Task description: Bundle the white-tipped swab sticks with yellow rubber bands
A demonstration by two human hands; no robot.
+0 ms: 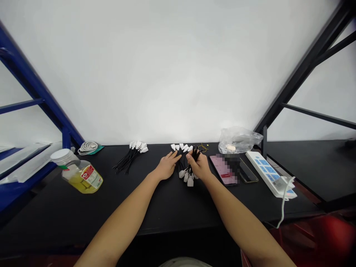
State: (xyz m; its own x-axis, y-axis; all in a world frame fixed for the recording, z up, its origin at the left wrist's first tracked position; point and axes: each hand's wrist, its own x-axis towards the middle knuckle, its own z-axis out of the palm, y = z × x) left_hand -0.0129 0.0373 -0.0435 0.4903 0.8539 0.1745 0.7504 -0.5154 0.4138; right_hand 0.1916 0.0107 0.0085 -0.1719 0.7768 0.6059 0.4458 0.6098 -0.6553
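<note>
While the right hand (198,167) clenched the white-plugged cable bundle (187,174), the left hand (167,165) lay open against it. The bundle appeared to need steadying.

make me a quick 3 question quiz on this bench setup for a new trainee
1. What does the right hand hold?
2. True or false: the bottle of yellow liquid stands upright on the bench.
3. Fill in the blank: the white power strip lies to the person's ___ of the phone.

Key:
1. A bunch of black cables with white plugs
2. False, it lies on its side
3. Right
</note>
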